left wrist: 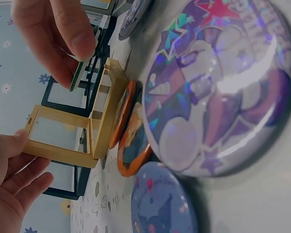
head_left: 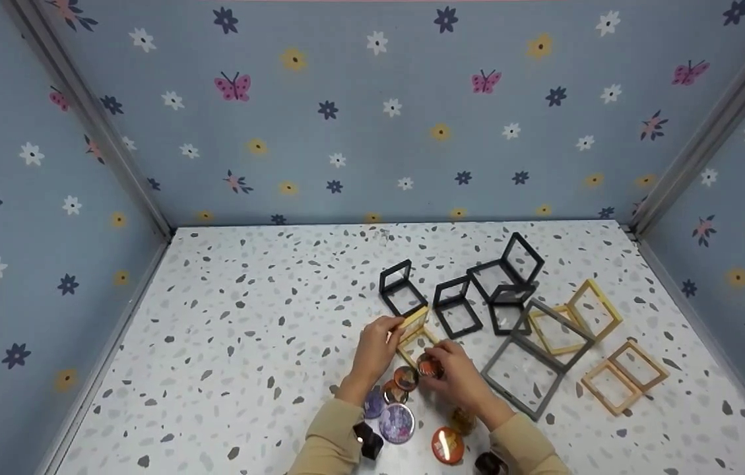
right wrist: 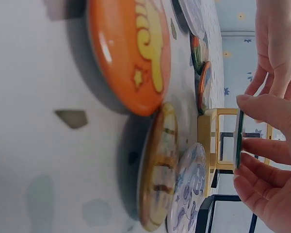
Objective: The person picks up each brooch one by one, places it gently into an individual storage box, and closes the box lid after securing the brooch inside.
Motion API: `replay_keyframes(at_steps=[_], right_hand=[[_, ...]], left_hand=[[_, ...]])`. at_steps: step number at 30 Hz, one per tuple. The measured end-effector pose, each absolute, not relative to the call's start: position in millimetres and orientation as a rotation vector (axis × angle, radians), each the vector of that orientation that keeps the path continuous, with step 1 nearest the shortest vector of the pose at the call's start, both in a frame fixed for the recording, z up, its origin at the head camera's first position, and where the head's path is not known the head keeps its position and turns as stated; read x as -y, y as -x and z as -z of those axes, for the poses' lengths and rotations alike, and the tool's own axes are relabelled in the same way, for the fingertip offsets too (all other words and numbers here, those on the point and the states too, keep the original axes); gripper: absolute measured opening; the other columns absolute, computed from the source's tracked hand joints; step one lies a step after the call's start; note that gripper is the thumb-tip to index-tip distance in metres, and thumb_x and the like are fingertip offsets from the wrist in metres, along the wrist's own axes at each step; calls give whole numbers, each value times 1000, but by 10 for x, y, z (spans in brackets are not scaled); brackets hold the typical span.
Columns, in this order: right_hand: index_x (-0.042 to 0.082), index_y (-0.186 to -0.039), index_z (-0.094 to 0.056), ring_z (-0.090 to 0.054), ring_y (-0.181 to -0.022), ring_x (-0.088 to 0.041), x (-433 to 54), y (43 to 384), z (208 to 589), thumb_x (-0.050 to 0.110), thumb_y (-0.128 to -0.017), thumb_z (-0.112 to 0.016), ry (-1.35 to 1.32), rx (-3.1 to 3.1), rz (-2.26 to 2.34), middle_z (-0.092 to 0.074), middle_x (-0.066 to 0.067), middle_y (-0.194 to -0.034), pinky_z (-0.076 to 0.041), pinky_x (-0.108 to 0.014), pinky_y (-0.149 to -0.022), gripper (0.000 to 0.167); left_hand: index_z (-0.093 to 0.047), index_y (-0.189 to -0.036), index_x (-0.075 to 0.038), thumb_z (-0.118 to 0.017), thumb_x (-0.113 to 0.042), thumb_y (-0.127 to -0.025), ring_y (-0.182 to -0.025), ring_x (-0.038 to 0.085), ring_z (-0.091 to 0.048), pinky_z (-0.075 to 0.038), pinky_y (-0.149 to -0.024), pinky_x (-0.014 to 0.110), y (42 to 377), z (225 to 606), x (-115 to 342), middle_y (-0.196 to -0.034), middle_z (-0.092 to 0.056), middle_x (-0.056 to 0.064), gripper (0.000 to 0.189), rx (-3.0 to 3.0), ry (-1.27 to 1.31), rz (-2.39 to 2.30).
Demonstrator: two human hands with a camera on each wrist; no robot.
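Observation:
My left hand point(head_left: 375, 346) pinches the raised lid of a small yellow hinged display frame point(left wrist: 63, 153), which stands unfolded on the table with clear film in its lid. Between the fingers and thumb of my right hand point(right wrist: 271, 160) is a round button badge point(head_left: 429, 366), red and dark in the head view. It stands edge-on in the right wrist view point(right wrist: 239, 138), just over the frame's base. Two orange-rimmed badges point(head_left: 405, 378) point(head_left: 395, 392) lie by the frame's near corner. Closer to me are a blue-purple badge point(head_left: 373, 402) and a larger glittery purple one point(head_left: 397, 423).
Several black hinged frames point(head_left: 458, 316) stand unfolded behind and right. Further right are a large grey frame point(head_left: 539, 414), another yellow frame point(head_left: 603, 333) and a light wooden one point(head_left: 639, 394). An orange badge point(head_left: 447, 445) and a golden badge point(head_left: 462, 420) lie near my right forearm.

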State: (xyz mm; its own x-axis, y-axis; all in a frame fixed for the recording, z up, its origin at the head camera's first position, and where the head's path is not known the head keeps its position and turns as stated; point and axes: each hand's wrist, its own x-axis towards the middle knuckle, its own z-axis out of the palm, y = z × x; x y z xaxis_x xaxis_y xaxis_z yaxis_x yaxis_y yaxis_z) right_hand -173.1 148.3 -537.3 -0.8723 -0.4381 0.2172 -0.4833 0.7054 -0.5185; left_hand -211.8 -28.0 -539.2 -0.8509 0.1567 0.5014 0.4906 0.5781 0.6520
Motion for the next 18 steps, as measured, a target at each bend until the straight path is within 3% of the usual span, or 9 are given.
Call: replay_keyframes(at_steps=[18], right_hand=[[-4, -101, -60, -47, -79, -20, -1383, 1987, 5426, 18, -70, -73, -673, 2817, -842, -50, -10, -91, -43, -34, -67, 40]], left_hand=[[-66, -94, 0, -63, -6, -80, -74, 14, -59, -47, -68, 29, 2094, 5408, 289, -82, -63, 5, 16, 2427, 522, 1199]])
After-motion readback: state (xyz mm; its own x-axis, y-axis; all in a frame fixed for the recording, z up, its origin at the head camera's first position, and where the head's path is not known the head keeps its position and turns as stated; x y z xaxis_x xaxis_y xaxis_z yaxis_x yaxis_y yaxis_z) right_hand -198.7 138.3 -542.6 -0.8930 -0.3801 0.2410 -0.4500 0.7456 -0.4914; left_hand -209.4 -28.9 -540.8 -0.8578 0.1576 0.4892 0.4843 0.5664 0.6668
